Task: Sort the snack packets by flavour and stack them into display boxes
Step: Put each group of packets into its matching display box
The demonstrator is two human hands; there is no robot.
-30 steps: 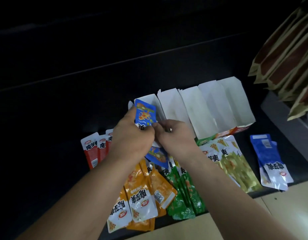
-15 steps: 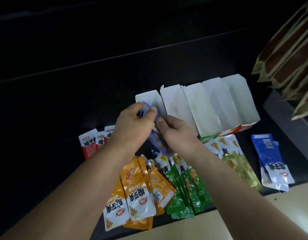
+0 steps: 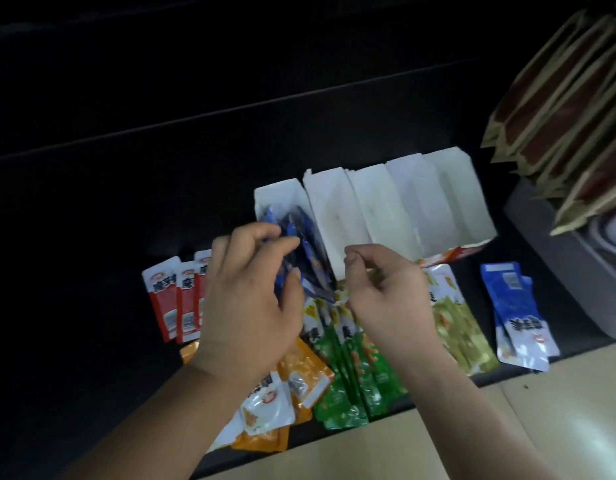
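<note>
Sorting looks barely begun in the head view. Only the end box [image 3: 275,197], just beyond the left hand [image 3: 251,299], holds blue packets [image 3: 308,247]; that hand's curled fingers seem to pinch them, though blur hides detail. The other boxes [image 3: 403,209], beyond the right hand [image 3: 386,292], show no packets. Red packets [image 3: 171,299] lie left of the left hand, and green packets [image 3: 351,368] lie beneath the right hand, which is curled on nothing visible.

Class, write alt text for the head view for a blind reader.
The left hand grips blue packets in the leftmost white display box; the right hand is beside it. Red packets, orange packets and green packets lie nearby.
</note>
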